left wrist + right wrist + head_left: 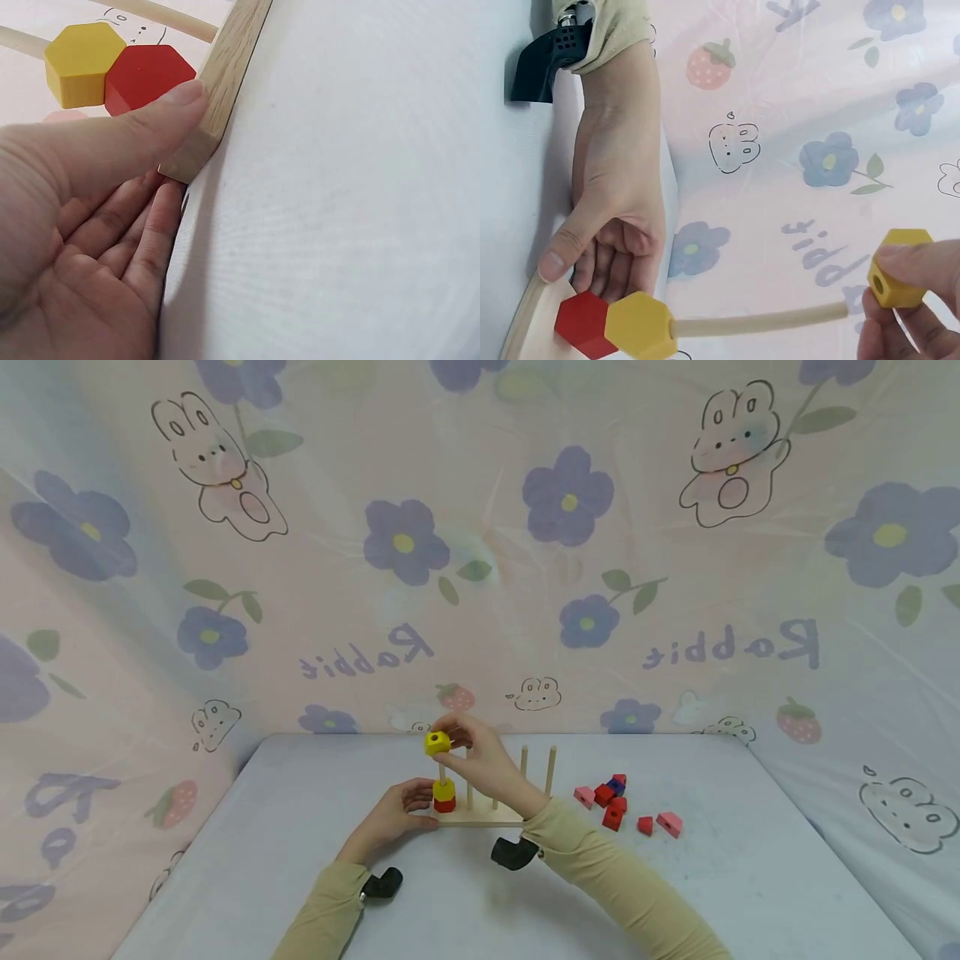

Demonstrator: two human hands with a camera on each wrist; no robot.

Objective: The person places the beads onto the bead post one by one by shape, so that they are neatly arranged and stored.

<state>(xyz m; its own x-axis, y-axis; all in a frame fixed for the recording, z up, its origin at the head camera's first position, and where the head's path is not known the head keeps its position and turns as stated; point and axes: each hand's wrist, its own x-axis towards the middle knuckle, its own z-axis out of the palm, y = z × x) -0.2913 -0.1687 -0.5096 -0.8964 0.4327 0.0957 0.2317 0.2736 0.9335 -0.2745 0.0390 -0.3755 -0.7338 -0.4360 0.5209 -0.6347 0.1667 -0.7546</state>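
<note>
My right hand [480, 760] pinches a yellow hexagonal bead [437, 743] between thumb and fingers, just off the top of the leftmost peg [757, 323]. The bead's hole [877, 283] shows in the right wrist view. Lower on that peg sit a yellow hexagonal bead [84, 64] and, beneath it, a red hexagonal bead [150, 79]. The peg stands on a wooden base [472, 819] with several upright pegs. At the base's left end, my left hand [393, 817] grips the corner, thumb laid over the edge and fingers against the end.
Right of the base lies a loose group of beads: red [613, 815], dark blue [617, 787] and pink [584, 797]. Another pink bead [670, 824] and a small red one [645, 826] lie nearer. A patterned cloth [480, 568] hangs behind the white table [750, 893].
</note>
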